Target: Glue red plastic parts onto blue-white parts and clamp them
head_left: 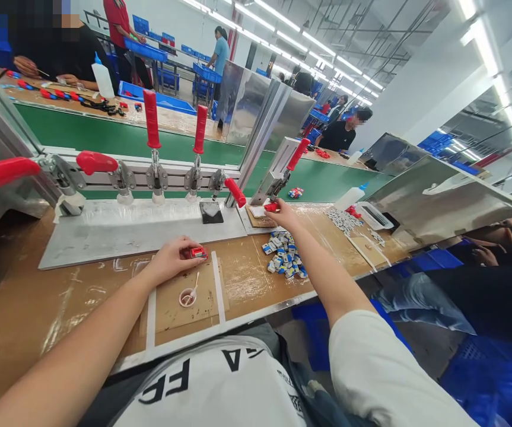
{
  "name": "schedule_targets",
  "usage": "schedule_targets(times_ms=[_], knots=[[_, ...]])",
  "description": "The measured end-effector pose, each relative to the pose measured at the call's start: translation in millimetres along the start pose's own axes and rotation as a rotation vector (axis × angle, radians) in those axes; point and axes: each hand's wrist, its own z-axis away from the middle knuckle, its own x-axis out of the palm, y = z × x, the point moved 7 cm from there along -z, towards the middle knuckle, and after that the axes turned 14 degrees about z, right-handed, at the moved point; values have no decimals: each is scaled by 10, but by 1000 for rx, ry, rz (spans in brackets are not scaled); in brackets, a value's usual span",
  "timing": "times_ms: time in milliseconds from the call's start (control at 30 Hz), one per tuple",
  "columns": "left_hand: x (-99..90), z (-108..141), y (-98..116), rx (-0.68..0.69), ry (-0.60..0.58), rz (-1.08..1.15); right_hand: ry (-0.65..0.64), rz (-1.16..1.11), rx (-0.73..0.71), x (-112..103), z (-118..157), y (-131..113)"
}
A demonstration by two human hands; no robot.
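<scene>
My left hand (pixel 176 254) is closed around a small red plastic part (pixel 197 252) with an opening in its top, just above a brown board on the bench. Farther right, my right hand (pixel 286 214) pinches another red piece (pixel 272 207) at the base of a toggle clamp (pixel 289 163) with a red handle. That piece is by a small wooden pad (pixel 260 220); whether it rests on the pad I cannot tell. A little cup (pixel 187 298) with a white stick in it stands below my left hand. Beside my right forearm lies a heap of white, blue and yellow blocks (pixel 285 256).
More red-handled clamps (pixel 151 121) line a metal frame behind a grey plate (pixel 140 228). To the right are grey pieces (pixel 343 222) and a white bottle (pixel 351 197). A green strip (pixel 318 181) runs behind the bench. Several other people sit or stand around.
</scene>
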Motion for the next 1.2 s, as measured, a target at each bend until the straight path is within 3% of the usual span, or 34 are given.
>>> schedule_targets(times_ms=[133,233,367,533,800,1200], knots=[[-8,5,46,-3,-11,0,-9,-109,74,-312,330,82],[-10,4,83,-1,-13,4,13,-217,63,-545,695,7],[-11,-13,70,-70,-17,34,83,-369,-101,-751,1162,-382],[-51,-64,83,-83,10,-8,125,-284,-324,-867,1558,-927],[-87,-59,113,-101,37,-59,151,-182,-557,-1000,1815,-1326],[-78,-63,132,-107,54,-45,85,-337,-666,-976,2061,-1538]])
